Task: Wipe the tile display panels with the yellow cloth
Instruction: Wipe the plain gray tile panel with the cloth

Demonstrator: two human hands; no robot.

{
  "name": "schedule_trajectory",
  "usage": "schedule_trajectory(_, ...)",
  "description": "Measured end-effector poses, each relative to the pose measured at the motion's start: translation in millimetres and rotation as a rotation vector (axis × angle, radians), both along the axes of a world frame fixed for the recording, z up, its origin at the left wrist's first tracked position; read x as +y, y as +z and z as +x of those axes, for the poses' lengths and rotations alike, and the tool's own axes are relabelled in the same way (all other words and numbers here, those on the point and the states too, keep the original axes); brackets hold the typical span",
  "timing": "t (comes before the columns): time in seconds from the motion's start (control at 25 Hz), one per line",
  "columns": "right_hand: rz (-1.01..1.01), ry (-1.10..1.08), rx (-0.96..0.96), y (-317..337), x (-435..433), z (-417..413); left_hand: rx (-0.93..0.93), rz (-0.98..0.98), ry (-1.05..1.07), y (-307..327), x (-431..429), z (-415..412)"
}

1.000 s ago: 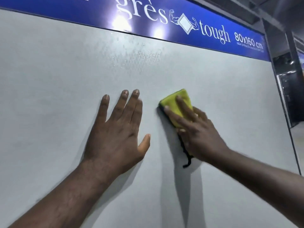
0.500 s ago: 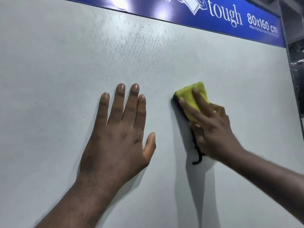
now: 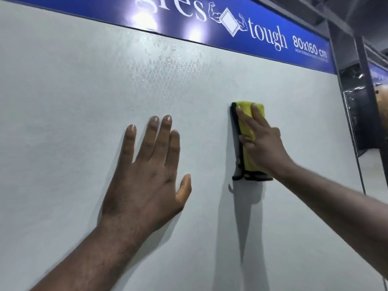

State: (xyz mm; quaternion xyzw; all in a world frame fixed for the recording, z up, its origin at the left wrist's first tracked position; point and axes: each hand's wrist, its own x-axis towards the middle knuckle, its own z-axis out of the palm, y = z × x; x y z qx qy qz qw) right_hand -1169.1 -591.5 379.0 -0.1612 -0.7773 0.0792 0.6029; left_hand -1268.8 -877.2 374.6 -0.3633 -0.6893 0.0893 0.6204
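Yellow cloth flat under the straight-fingered right hand, left hand spread on the tile panel: sweep overlapping strokes through the upper-centre droplets.

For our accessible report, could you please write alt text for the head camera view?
A person's right hand presses a yellow cloth against a pale grey tile panel, while the left hand rests flat on the panel beside it. A blue sign reading "tough 80x160 cm" runs along the top, with droplets just below.
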Motion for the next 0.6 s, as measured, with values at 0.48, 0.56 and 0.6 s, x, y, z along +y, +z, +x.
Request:
schedule_trajectory(0.48, 0.048, 0.0, -0.035, 27, 95, 21, -0.003, 0.052, 0.051, 22, 106, 22)
schedule_trajectory(0.56, 0.221, 0.008, -0.04, 32, 80, 24, 0.003, 0.048, 0.061, 29, 132, 28)
schedule_trajectory(0.6, 0.336, 0.01, -0.064, 20, 74, 26, 0.003, 0.059, 0.058, 33, 142, 30)
